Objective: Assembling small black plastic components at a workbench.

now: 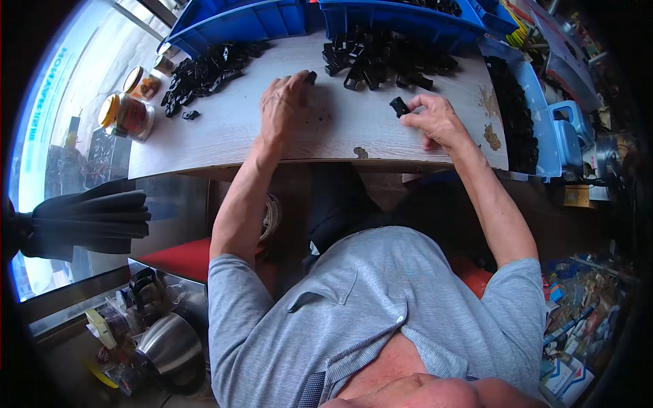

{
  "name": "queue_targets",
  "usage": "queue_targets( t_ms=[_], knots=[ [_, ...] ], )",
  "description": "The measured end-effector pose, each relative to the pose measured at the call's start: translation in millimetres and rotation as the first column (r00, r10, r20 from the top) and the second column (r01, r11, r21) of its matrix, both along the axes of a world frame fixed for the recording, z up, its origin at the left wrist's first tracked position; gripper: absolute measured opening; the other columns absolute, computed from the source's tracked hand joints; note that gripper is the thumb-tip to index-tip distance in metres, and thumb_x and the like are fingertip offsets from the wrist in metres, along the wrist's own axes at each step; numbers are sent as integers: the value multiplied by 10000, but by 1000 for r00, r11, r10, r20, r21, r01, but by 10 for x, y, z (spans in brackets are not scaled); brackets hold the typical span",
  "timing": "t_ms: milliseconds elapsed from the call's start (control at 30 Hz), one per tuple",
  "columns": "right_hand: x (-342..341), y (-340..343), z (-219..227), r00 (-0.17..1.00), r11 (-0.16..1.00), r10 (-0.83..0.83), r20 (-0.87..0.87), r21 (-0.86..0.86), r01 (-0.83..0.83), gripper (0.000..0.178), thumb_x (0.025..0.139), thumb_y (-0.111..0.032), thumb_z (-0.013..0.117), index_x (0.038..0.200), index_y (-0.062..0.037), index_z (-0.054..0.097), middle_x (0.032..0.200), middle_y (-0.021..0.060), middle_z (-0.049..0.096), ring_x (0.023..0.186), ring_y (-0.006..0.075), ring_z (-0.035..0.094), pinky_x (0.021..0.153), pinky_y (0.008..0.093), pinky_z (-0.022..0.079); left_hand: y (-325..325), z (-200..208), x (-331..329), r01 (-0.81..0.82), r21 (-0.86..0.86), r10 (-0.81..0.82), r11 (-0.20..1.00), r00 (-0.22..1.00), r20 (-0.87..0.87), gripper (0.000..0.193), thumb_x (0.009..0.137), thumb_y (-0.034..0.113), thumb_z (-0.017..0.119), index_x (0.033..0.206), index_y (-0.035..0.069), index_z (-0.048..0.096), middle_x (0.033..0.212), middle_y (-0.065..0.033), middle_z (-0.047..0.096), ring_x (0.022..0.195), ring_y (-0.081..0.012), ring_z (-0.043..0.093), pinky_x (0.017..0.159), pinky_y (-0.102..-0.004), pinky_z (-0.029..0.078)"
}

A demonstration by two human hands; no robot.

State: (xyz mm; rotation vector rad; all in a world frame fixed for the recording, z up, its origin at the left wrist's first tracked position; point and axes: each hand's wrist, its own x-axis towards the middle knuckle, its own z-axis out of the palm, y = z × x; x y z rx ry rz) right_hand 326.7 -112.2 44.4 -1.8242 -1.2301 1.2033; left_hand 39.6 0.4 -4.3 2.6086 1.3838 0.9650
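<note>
My right hand point(437, 121) pinches a short black plastic part point(399, 107) between thumb and fingers, just above the right side of the worktable point(238, 136). Further left, my left hand point(283, 102) is closed, its fingers bent down near the tabletop. A small black plastic piece point(311, 77) shows at its fingertips; the rest of that piece is hidden by the hand. Behind my hands lie two loose heaps: blocky black parts point(367, 58) at the back right and flatter black pieces point(204, 76) at the back left. One flat piece point(191, 115) lies apart.
Two blue bins point(238, 26) point(408, 26) stand along the table's far edge. A pale blue tub point(548, 146) of black parts adjoins the right side. Lidded jars point(129, 117) stand at the left edge. A metal kettle point(170, 350) is low at the left.
</note>
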Motion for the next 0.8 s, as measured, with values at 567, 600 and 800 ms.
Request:
queue_targets(
  t_ms=[567,600,800],
  knots=[
    [-161,46,-69,998,997,67,21,26,-68,246,797,-18,656,1042,-16,674,578,41,570,387,134,518,365,297,401,-431,47,826,585,-81,-570,807,808,151,416,827,0,667,1238,68,664,1126,-134,682,960,-321,681,830,-401,570],
    [-168,42,-76,997,996,79,13,46,-79,251,794,-15,661,1044,-13,676,569,37,565,383,129,513,364,293,397,-433,26,800,575,-84,-561,814,815,146,416,827,0,667,1238,68,664,1126,-134,682,960,-321,681,830,-401,570],
    [-122,34,-141,996,995,78,-41,59,-75,249,807,-22,675,1056,-24,679,560,26,570,368,109,493,351,276,379,-488,-18,787,583,-55,-562,810,800,211,447,800,-7,692,1238,72,659,1160,-135,677,1006,-339,680,863,-403,575]
  ],
)
